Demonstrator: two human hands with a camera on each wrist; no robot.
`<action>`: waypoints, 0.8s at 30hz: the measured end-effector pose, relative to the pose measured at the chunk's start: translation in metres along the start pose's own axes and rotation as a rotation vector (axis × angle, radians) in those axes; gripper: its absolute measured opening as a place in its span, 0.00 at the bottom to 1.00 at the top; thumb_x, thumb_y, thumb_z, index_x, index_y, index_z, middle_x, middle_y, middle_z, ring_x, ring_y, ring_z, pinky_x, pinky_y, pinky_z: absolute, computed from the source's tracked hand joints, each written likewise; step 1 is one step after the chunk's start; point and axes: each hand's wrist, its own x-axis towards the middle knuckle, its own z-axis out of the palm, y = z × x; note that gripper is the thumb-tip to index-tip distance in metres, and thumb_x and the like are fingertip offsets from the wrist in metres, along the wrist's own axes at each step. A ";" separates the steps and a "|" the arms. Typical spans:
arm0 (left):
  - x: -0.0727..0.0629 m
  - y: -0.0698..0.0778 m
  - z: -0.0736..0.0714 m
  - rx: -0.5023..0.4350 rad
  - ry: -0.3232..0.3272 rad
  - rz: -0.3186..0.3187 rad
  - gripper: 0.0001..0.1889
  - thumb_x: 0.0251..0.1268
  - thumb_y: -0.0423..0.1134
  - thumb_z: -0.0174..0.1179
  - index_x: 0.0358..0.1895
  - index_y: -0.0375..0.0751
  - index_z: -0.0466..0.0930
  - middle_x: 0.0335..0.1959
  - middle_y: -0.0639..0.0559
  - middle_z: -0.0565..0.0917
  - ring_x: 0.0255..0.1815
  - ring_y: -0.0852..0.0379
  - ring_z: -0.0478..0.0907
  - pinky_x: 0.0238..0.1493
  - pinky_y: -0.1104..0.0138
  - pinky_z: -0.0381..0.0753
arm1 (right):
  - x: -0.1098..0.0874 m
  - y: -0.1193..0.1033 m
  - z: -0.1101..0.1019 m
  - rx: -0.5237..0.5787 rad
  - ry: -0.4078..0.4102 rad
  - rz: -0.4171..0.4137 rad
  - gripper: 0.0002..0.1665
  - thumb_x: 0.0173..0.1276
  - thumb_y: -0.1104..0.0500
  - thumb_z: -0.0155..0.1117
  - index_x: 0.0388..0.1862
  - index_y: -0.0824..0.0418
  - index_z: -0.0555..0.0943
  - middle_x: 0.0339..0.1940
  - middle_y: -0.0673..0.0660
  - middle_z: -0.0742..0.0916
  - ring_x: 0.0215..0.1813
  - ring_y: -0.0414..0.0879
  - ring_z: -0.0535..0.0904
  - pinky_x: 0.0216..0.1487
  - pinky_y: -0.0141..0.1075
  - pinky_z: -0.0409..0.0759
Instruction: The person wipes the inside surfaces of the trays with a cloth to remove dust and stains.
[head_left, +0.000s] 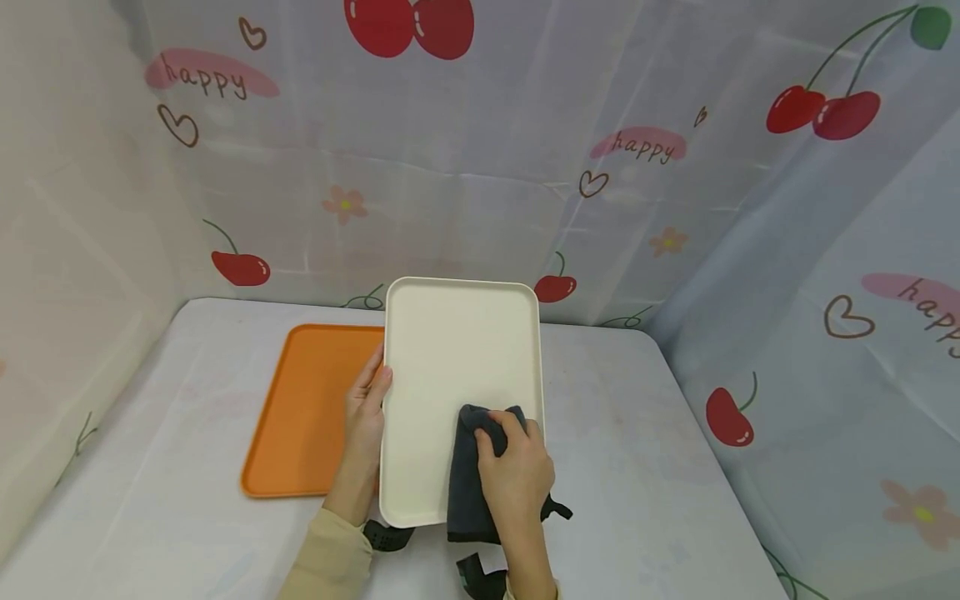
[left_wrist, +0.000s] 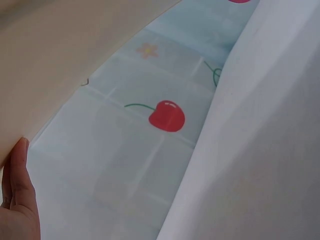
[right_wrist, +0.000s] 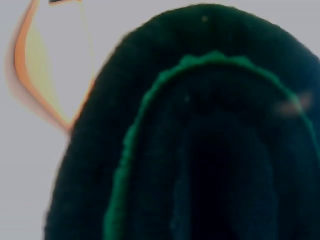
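A cream rectangular tray (head_left: 457, 358) is held up, tilted toward the head camera. My left hand (head_left: 366, 417) grips its left edge; in the left wrist view the fingers of that hand (left_wrist: 21, 195) lie against the tray's back (left_wrist: 65, 55). With bent fingers, my right hand (head_left: 517, 475) holds a dark grey cloth (head_left: 468, 492) against the lower right of the tray's face. The cloth hangs below the tray's bottom edge. Close-up folds of the cloth (right_wrist: 150, 175) fill most of the right wrist view and hide the right fingers there.
An orange tray (head_left: 300, 417) lies on the white-covered table (head_left: 622, 467), partly behind the cream tray. White curtains (head_left: 465, 225) printed with cherries stand behind and at the sides. Black straps (head_left: 480, 577) show near the wrists.
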 end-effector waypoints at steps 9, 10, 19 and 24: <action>-0.001 -0.004 0.002 0.008 0.000 0.009 0.25 0.76 0.36 0.51 0.73 0.41 0.63 0.59 0.63 0.81 0.51 0.64 0.83 0.49 0.70 0.84 | -0.010 -0.027 0.007 0.041 -0.037 -0.120 0.17 0.51 0.55 0.80 0.41 0.49 0.87 0.29 0.53 0.82 0.18 0.44 0.73 0.18 0.28 0.66; -0.001 -0.004 0.002 0.009 0.001 0.007 0.25 0.76 0.36 0.50 0.74 0.41 0.63 0.59 0.63 0.81 0.51 0.64 0.83 0.49 0.70 0.84 | -0.011 -0.030 0.008 0.044 -0.042 -0.134 0.17 0.51 0.55 0.80 0.41 0.49 0.87 0.30 0.53 0.82 0.18 0.44 0.75 0.18 0.28 0.67; -0.002 -0.003 0.005 -0.007 0.009 -0.016 0.25 0.76 0.36 0.50 0.73 0.42 0.63 0.59 0.64 0.81 0.51 0.65 0.83 0.51 0.71 0.83 | -0.021 -0.047 0.015 0.089 -0.064 -0.274 0.18 0.47 0.55 0.81 0.39 0.50 0.87 0.31 0.53 0.83 0.22 0.46 0.80 0.18 0.28 0.71; -0.003 -0.003 0.005 0.004 0.014 -0.017 0.24 0.77 0.36 0.49 0.73 0.42 0.64 0.56 0.64 0.82 0.49 0.64 0.83 0.50 0.71 0.84 | -0.025 -0.052 0.015 0.084 -0.067 -0.304 0.18 0.47 0.56 0.81 0.39 0.50 0.87 0.31 0.53 0.84 0.23 0.45 0.81 0.18 0.28 0.72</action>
